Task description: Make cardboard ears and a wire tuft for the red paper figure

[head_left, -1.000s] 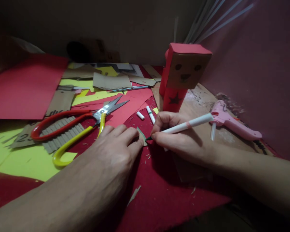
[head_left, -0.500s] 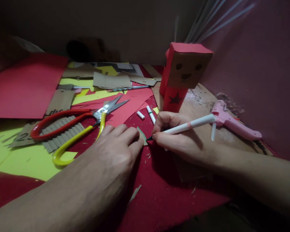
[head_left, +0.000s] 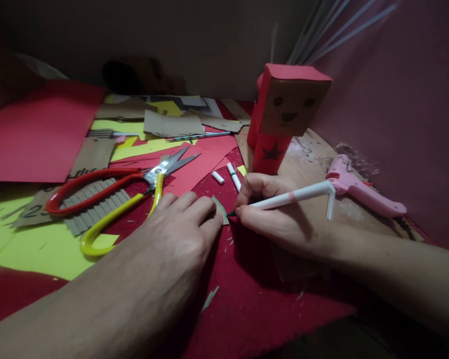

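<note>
My right hand (head_left: 271,207) pinches a white felt-tip pen (head_left: 284,198) with a dark green tip. That tip touches the edge of a small cardboard piece (head_left: 221,212), which has green colouring along its side. My left hand (head_left: 185,224) is closed over the piece's other side, fingers bent, pinning it to the dark red surface (head_left: 239,309); the part under the fingers is hidden. Beside my left hand lie scissors (head_left: 155,177) with red and yellow handles, blades apart. A white pen cap (head_left: 218,177) and a second pen (head_left: 233,176) are just beyond the hands.
A red paper-covered box figure (head_left: 271,147) with a cardboard face stands behind my right hand. A pink glue gun (head_left: 370,192) lies at the right by the wall. Red paper (head_left: 41,134), yellow paper (head_left: 41,254) and cardboard scraps (head_left: 172,124) cover the left and back.
The pen's rear end has dipped slightly toward the glue gun side as the right hand shifts a little. My left hand and the cardboard piece stay in place.
</note>
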`<state>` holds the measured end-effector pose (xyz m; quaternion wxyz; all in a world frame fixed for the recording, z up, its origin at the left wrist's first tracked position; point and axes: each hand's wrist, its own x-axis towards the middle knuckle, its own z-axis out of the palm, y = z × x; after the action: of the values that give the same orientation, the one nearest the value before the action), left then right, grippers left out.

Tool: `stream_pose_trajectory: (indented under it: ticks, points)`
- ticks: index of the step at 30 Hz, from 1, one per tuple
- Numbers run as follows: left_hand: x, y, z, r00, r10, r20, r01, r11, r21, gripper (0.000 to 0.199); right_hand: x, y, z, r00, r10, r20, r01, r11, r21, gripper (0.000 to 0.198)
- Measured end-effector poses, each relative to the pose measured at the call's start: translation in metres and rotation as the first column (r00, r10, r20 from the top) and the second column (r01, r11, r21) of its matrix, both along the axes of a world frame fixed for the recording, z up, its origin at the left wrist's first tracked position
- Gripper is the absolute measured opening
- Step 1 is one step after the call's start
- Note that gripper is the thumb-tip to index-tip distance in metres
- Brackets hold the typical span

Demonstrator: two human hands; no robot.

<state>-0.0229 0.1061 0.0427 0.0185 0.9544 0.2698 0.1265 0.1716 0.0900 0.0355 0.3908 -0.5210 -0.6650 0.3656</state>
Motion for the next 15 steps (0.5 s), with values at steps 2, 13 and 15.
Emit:
stream_pose_trajectory:
  ticks: [2, 13, 15]
  points:
    - [0.000, -0.001, 0.002, 1.000, 0.000, -0.003, 0.000, 1.000, -0.014, 0.035, 0.000, 0.000, 0.001, 1.000, 0.006, 0.012, -0.006, 1.000, 0.017, 0.007]
    - [-0.006, 0.006, -0.022, 0.994, -0.019, 0.110, 0.019, 1.000, 0.005, 0.037, 0.001, 0.001, -0.001, 0.999, -0.006, -0.049, 0.005, 1.000, -0.026, 0.008]
    - [-0.006, 0.004, -0.014, 0.997, -0.040, 0.073, 0.042, 0.999, -0.030, 0.038, -0.001, 0.000, -0.001, 0.999, -0.013, -0.029, 0.013, 1.000, -0.003, 0.007]
